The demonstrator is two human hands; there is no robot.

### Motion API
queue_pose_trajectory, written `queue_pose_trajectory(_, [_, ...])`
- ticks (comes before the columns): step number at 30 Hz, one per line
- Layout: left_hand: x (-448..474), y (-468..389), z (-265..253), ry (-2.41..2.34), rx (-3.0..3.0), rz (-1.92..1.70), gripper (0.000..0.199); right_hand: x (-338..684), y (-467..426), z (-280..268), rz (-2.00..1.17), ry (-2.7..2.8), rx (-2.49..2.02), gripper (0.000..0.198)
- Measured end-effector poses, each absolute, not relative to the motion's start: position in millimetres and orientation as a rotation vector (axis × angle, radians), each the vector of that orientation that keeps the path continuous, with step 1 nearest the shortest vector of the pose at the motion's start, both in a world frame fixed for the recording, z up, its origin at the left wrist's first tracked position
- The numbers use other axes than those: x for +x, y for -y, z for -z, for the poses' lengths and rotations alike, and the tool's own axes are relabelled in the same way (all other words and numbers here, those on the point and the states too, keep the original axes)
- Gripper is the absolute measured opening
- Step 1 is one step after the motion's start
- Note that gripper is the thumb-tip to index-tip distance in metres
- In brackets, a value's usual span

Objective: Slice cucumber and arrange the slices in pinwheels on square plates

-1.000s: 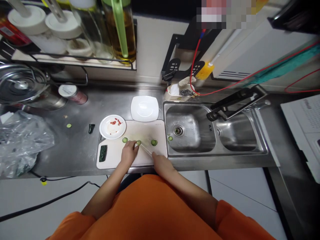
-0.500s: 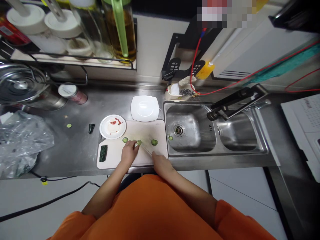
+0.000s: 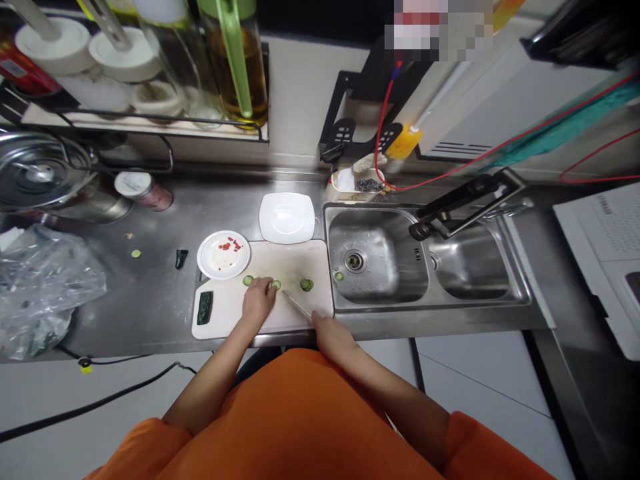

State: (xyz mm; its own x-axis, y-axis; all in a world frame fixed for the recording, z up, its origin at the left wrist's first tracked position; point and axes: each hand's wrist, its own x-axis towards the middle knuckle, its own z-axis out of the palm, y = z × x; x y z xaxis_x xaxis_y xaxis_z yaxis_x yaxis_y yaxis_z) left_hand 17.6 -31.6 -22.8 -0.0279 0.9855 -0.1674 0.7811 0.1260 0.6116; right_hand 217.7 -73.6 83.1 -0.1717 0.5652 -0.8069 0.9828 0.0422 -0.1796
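Observation:
My left hand is over the middle of the white cutting board, its fingers bent together and closed on a small cucumber slice. In my right hand is a knife, its thin blade pointing up and left, with the tip a little right of that slice. Another cucumber slice lies just left of my left fingers, and a few overlapping slices rest on the board's right part. A dark green cucumber piece sits at the board's left end.
A white plate with red bits overlaps the board's upper left corner; a white square dish stands behind. To the right is a double sink with a faucet. A cucumber end and a plastic bag lie left.
My right hand has drawn the knife slightly right and down, away from the slice at my left fingers. The left hand stays nearly in place. The view has shifted slightly.

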Motion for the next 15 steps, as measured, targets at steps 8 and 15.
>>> queue_pose_trajectory(8, [25,24,13,-1.815,1.707,-0.462,0.012,221,75,-81,0.995,-1.824,1.569,0.039])
queue_pose_trajectory(15, [-6,23,-1,-2.013,1.407,-0.496,0.018,224,75,-78,0.99,-1.851,1.57,0.039])
